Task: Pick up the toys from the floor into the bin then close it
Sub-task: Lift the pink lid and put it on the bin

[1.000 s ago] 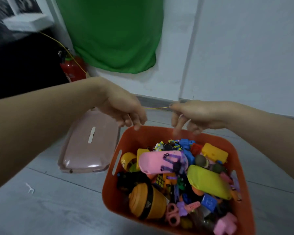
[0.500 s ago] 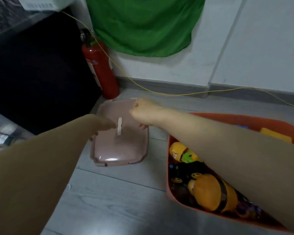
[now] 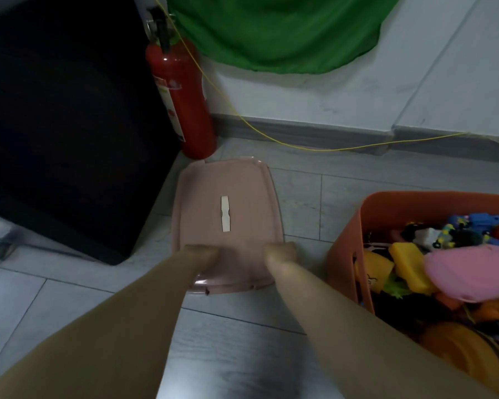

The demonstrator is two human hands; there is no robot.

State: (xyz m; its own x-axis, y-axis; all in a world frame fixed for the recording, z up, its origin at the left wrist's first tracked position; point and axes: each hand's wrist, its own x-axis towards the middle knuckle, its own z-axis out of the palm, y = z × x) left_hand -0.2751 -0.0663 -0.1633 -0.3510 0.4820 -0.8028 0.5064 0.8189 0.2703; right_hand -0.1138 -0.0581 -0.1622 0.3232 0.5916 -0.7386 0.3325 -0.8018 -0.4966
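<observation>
The pink bin lid (image 3: 236, 182) with a pale handle strip lies on the grey floor, left of the bin. My left hand (image 3: 202, 251) holds its left side near the front corner, and my right hand (image 3: 280, 252) holds its right side. Both hands are seen from behind the knuckles, so the fingertips are hidden. The orange bin (image 3: 346, 237) stands at the right, filled with several toys, among them a pink oval toy (image 3: 470, 272) and a yellow block (image 3: 409, 266). No loose toy shows on the floor.
A red fire extinguisher (image 3: 182, 105) stands just beyond the lid against a black panel (image 3: 69, 116) at the left. A yellow cord (image 3: 300, 146) runs along the skirting board. Green cloth (image 3: 280, 30) hangs on the white wall.
Both hands left the bin's far rim, swung left to the lid and now hold its two sides. The view turned left, putting the bin at the right edge.
</observation>
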